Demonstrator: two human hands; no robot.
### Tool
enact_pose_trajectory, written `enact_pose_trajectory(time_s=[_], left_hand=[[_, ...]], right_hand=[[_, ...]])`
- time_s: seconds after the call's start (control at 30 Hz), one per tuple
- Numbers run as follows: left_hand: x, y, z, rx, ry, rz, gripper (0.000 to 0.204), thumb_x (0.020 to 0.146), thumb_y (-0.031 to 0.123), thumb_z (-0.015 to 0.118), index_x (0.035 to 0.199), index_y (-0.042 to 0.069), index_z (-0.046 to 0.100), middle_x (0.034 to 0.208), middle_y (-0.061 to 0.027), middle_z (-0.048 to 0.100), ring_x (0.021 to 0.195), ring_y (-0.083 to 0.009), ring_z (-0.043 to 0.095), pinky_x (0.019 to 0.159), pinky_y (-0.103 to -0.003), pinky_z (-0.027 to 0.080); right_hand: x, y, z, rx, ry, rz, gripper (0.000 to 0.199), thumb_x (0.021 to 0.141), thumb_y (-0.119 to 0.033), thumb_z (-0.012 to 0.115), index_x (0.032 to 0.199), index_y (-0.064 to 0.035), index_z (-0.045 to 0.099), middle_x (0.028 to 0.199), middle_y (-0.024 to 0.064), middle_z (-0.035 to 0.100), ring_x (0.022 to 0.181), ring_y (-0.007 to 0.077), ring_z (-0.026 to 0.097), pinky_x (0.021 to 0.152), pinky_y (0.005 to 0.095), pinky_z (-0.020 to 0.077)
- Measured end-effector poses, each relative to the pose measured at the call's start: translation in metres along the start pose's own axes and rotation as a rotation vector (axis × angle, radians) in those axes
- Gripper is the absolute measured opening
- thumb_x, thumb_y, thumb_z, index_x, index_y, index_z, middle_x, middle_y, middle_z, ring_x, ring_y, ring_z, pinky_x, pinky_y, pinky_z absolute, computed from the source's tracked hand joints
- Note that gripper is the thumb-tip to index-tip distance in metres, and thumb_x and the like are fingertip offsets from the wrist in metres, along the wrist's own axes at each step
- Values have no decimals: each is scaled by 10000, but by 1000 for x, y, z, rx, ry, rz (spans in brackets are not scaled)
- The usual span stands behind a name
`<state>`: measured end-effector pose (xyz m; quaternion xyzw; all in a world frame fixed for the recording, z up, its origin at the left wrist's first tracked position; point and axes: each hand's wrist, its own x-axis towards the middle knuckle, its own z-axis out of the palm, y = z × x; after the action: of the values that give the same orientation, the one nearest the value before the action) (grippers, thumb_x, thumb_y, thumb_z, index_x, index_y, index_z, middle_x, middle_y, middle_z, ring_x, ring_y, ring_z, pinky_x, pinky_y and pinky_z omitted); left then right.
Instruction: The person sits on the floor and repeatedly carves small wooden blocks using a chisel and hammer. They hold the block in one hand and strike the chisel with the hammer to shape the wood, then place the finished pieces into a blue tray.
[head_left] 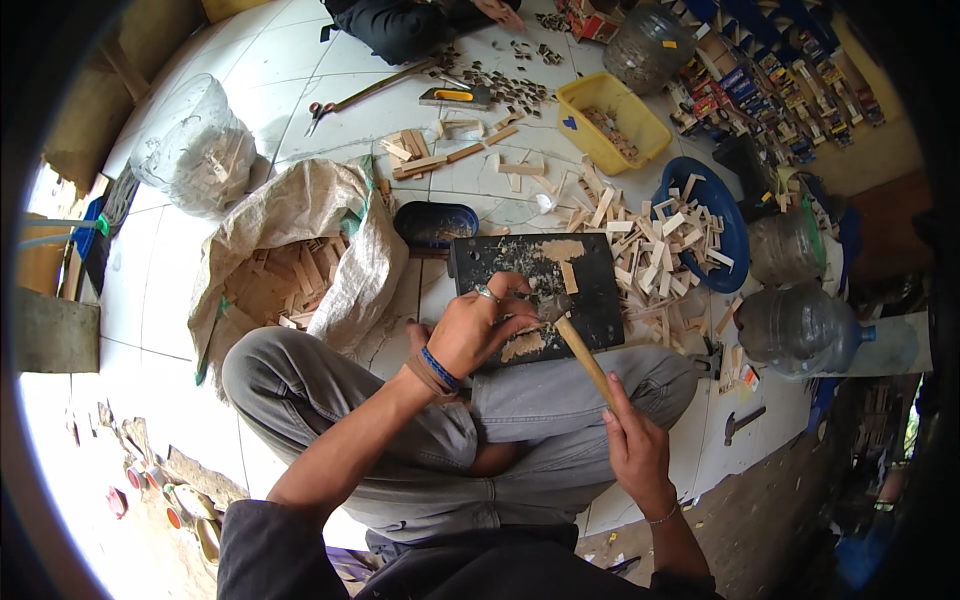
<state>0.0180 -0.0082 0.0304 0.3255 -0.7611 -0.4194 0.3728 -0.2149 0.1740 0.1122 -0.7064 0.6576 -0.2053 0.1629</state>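
My right hand (637, 440) grips the lower end of a hammer's wooden handle (588, 358). The hammer's head (551, 306) is low over a black board (592, 320) in front of my crossed legs. My left hand (472, 328), with a ring and wristbands, reaches over the board's left part, its fingers curled and pinched close to the hammer head. Whatever sits between those fingertips is too small to make out. A small wooden piece (569, 278) lies on the board's far half, among pale crumbs and worn brown patches.
Left of the board stands an open woven sack (375, 265) of wood pieces; a dark oval tray (436, 224) sits beyond. Wooden blocks (655, 245) heap at right, spilling from a blue basin (738, 235). Farther off are a yellow tub (568, 95), scissors (318, 118) and a seated person (395, 28).
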Motion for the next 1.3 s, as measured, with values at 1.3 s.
enact_pose_trajectory(time_s=[1.3], left_hand=[[2,1,-1,-33,12,32,416,925,115,765,1238,52,500,993,-83,791,984,-285,767,800,-335,581]], right_hand=[[108,6,53,466,143,481,416,1012,-384,697,1012,32,699,685,16,566,644,70,471,563,288,413]])
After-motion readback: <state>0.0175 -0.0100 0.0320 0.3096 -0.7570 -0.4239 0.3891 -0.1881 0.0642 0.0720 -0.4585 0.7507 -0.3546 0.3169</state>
